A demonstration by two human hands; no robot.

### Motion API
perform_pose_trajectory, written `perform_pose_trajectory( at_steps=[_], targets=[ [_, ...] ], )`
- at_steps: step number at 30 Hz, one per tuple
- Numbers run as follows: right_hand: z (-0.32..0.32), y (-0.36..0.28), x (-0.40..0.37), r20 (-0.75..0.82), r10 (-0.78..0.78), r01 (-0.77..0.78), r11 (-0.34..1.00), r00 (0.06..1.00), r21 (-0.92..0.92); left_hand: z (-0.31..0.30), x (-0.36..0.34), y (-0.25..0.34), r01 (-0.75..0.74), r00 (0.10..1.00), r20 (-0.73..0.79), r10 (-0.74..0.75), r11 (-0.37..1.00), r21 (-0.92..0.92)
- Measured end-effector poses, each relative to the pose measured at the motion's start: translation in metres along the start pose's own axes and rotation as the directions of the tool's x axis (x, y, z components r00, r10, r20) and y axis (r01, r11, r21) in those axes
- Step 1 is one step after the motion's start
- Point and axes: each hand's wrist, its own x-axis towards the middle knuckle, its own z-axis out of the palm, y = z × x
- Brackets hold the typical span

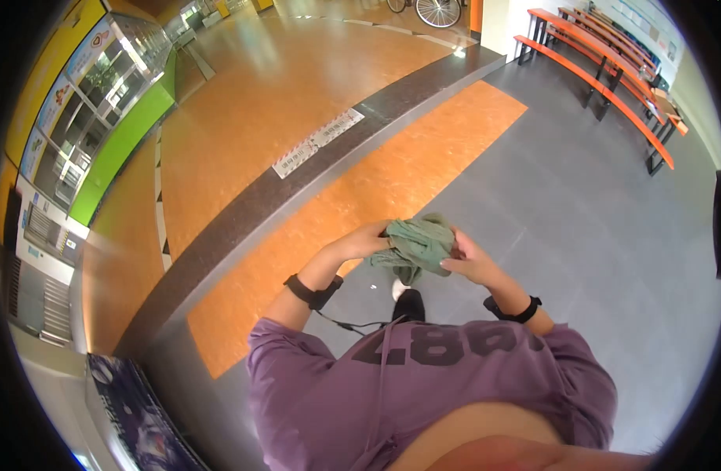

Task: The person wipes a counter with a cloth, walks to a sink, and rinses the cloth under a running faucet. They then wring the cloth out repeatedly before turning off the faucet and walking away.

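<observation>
Closest to the lens: purple sweatshirt [423, 392], dark numerals across the chest. Just beyond, held up in the air over grey floor [580, 235]: bunched green cloth [418, 245], caught between both hands. Left hand [366, 239] at its left edge, fingers curled and pressed into the fabric; right hand [472, 263] at its right edge, fingers closed on a fold, thumb partly hidden. Long axis of the bundle roughly side to side, hand to hand, with a loose tail hanging down from the middle. Both hands touching, neither nearer than the other. Black band [312, 292] on each wrist. Far behind, well apart: orange benches [604, 74] along the wall.
</observation>
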Motion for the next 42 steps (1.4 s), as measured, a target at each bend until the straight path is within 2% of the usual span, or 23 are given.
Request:
perform_pose_trajectory(
  at_steps=[3, 6, 9, 13, 15, 16, 18, 21, 24, 25, 28, 29, 32, 33, 35, 36, 37, 38, 39, 42],
  targets=[
    [-0.030, -0.002, 0.105, -0.013, -0.048, 0.048, 0.999, 0.999, -0.009, -0.092, 0.042, -0.004, 0.045, 0.997, -0.071, -0.033, 0.982, 0.184],
    [-0.059, -0.024, 0.191, -0.038, -0.131, 0.131, 0.991, 0.991, 0.007, -0.167, 0.092, -0.026, -0.049, 0.980, -0.187, 0.067, 0.994, 0.103],
    [-0.100, -0.029, 0.253, -0.159, -0.054, 0.046, 0.998, 0.986, -0.054, -0.216, 0.145, -0.026, -0.187, 0.953, -0.246, 0.177, 0.982, -0.017],
    [-0.152, -0.028, 0.328, -0.185, -0.155, 0.172, 0.981, 0.971, 0.084, -0.284, 0.224, -0.036, -0.133, 0.982, -0.137, 0.131, 0.991, -0.008],
    [-0.180, -0.014, 0.360, -0.258, -0.089, 0.123, 0.985, 0.962, 0.120, -0.316, 0.268, -0.046, -0.116, 0.993, -0.025, 0.115, 0.993, -0.015],
    [-0.197, -0.008, 0.380, -0.292, -0.056, 0.100, 0.985, 0.955, 0.140, -0.336, 0.290, -0.052, -0.065, 0.998, -0.003, 0.065, 0.997, 0.046],
    [-0.241, 0.000, 0.436, -0.265, -0.034, 0.074, 0.987, 0.964, 0.142, -0.385, 0.336, -0.060, 0.031, 0.999, 0.030, -0.038, 0.982, 0.187],
    [-0.283, 0.001, 0.525, -0.254, -0.066, 0.102, 0.986, 0.965, 0.132, -0.456, 0.391, -0.062, -0.044, 0.997, 0.065, 0.033, 0.983, 0.176],
    [-0.320, -0.021, 0.623, -0.197, -0.113, 0.141, 0.981, 0.974, 0.132, -0.538, 0.428, -0.026, 0.125, 0.992, -0.045, -0.120, 0.983, 0.131],
    [-0.331, -0.027, 0.655, -0.178, -0.111, 0.132, 0.985, 0.978, 0.110, -0.563, 0.436, -0.009, 0.235, 0.970, -0.110, -0.217, 0.952, 0.198],
    [-0.360, -0.052, 0.742, -0.075, -0.119, 0.124, 0.991, 0.990, 0.055, -0.638, 0.461, -0.009, -0.038, 0.972, -0.213, 0.099, 0.961, 0.273],
    [-0.368, -0.059, 0.768, -0.030, -0.122, 0.123, 0.992, 0.992, 0.038, -0.660, 0.468, -0.010, -0.052, 0.974, -0.202, 0.100, 0.972, 0.229],
    [-0.387, -0.064, 0.837, 0.020, -0.130, 0.128, 0.990, 0.991, 0.065, -0.722, 0.492, -0.001, -0.012, 0.971, -0.229, 0.071, 0.968, 0.251],
    [-0.397, -0.063, 0.862, 0.022, -0.097, 0.094, 0.990, 0.995, 0.102, -0.746, 0.505, -0.003, 0.018, 0.978, -0.207, 0.020, 0.983, 0.180],
    [-0.414, -0.057, 0.911, 0.019, -0.036, 0.032, 0.984, 0.999, 0.175, -0.796, 0.531, -0.024, 0.055, 0.988, -0.151, -0.022, 0.974, 0.218],
    [-0.425, -0.054, 0.938, 0.003, 0.005, -0.006, 0.988, 1.000, 0.152, -0.822, 0.548, -0.035, 0.074, 0.992, -0.121, -0.047, 0.968, 0.238],
    [-0.436, -0.053, 0.967, -0.016, 0.049, -0.046, 0.990, 0.999, 0.133, -0.847, 0.565, -0.030, 0.132, 0.989, -0.094, -0.116, 0.974, 0.183],
    [-0.448, -0.055, 0.998, -0.036, 0.089, -0.084, 0.990, 0.995, 0.111, -0.875, 0.586, -0.042, 0.106, 0.991, -0.096, -0.092, 0.983, 0.152],
    [-0.460, -0.058, 1.029, -0.037, 0.036, -0.034, 0.999, 0.999, 0.040, -0.901, 0.604, -0.058, 0.077, 0.993, -0.099, -0.065, 0.988, 0.132],
    [-0.480, -0.090, 1.120, -0.113, 0.033, -0.022, 0.994, 0.993, 0.103, -0.987, 0.649, -0.050, -0.019, 0.985, -0.167, 0.044, 0.989, 0.148]
  ],
)
